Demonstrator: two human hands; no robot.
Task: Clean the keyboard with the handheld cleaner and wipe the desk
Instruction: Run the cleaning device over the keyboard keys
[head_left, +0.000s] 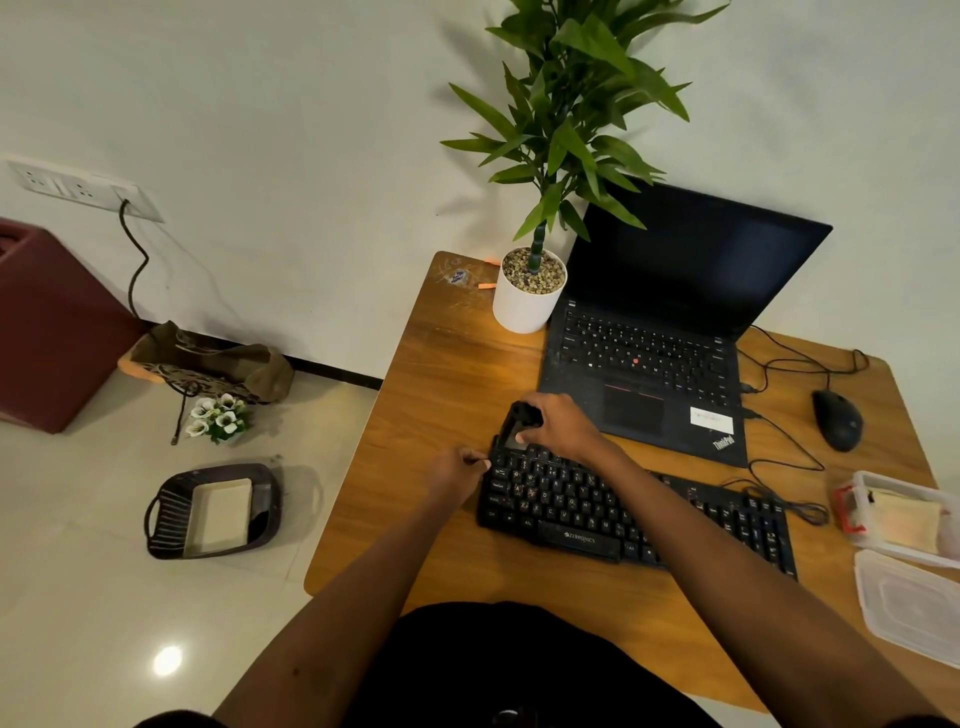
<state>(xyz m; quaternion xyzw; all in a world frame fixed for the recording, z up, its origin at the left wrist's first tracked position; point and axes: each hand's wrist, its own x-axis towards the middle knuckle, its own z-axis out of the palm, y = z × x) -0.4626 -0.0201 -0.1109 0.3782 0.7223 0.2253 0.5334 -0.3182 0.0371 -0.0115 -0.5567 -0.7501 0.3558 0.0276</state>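
A black keyboard (623, 512) lies on the wooden desk (447, 395), in front of an open black laptop (654, 358). My right hand (558, 423) grips a small black handheld cleaner (517, 428) whose lower end sits on the keyboard's far left corner. My left hand (457, 470) holds the keyboard's left edge with curled fingers. Both forearms cross the desk from the near side and hide part of the keys.
A white potted plant (527, 296) stands left of the laptop. A black mouse (836, 421) with cables lies to the right. Clear plastic containers (904, 519) sit at the desk's right edge. On the floor at left are a dark basket (213, 512) and a flower bunch (218, 415).
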